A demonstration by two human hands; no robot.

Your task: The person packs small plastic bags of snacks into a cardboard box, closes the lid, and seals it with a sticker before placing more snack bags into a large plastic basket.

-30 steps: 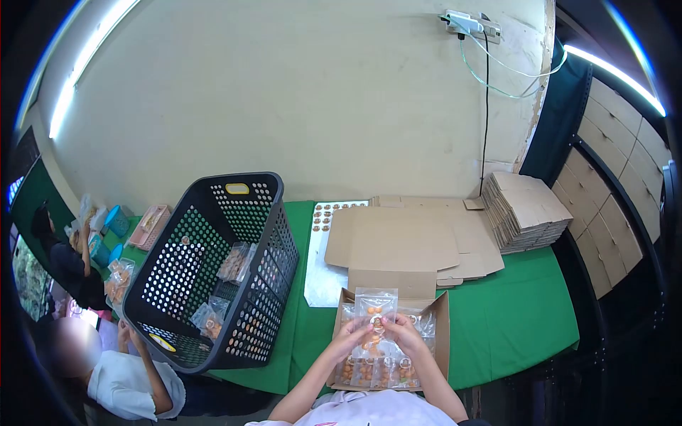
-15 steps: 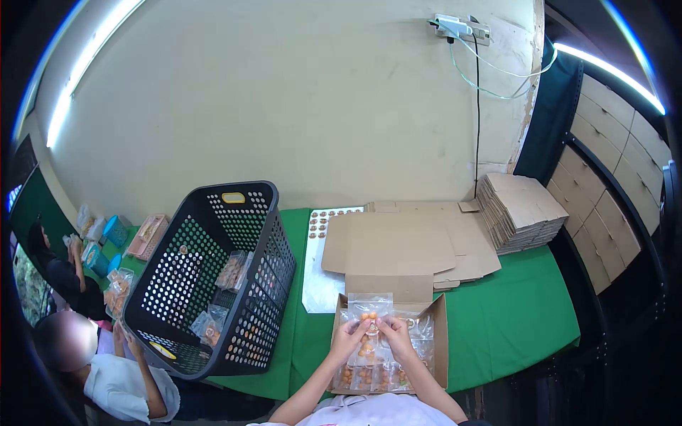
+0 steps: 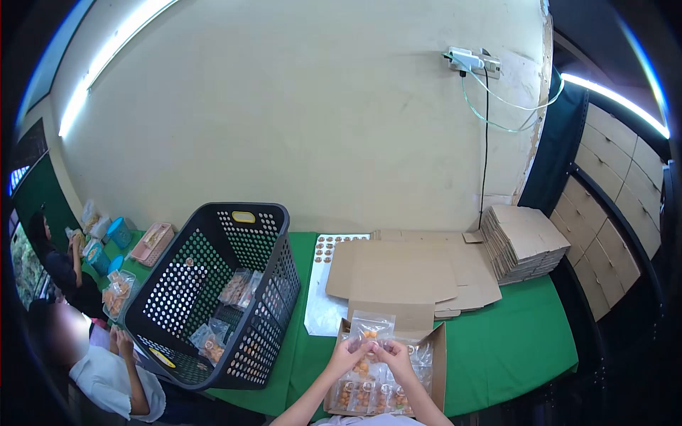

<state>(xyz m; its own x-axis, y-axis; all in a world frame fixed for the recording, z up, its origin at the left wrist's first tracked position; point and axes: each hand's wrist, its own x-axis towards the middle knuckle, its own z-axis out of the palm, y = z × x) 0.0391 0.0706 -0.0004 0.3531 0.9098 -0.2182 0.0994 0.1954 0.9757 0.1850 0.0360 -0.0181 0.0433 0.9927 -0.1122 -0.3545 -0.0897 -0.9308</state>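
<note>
A clear plastic bag (image 3: pixel 373 324) of round orange snacks is held upright over the open cardboard box (image 3: pixel 440 366). My left hand (image 3: pixel 347 357) pinches its left side, and my right hand (image 3: pixel 394 358) pinches the right. Both thumbs meet on the bag's front, over a small round label that they partly cover. Beneath my wrists, several similar bags (image 3: pixel 369 397) with round labels lie in rows inside the box. The box's raised lid (image 3: pixel 398 316) stands behind the bag. Beyond it, a white sheet (image 3: pixel 323 312) carries rows of round stickers.
A dark perforated basket (image 3: pixel 259 348) with several snack bags stands left. Flat cardboard (image 3: pixel 398 270) lies behind the box, and folded cartons (image 3: pixel 526 241) are stacked at the back right. Two other people (image 3: pixel 114 376) are at the far left, near blue containers and a pink basket (image 3: pixel 153 243).
The view has tilted upward, so everything sits lower in the picture. My hands stay on the bag, with the thumb tips now touching. The nearer person's hands have moved slightly.
</note>
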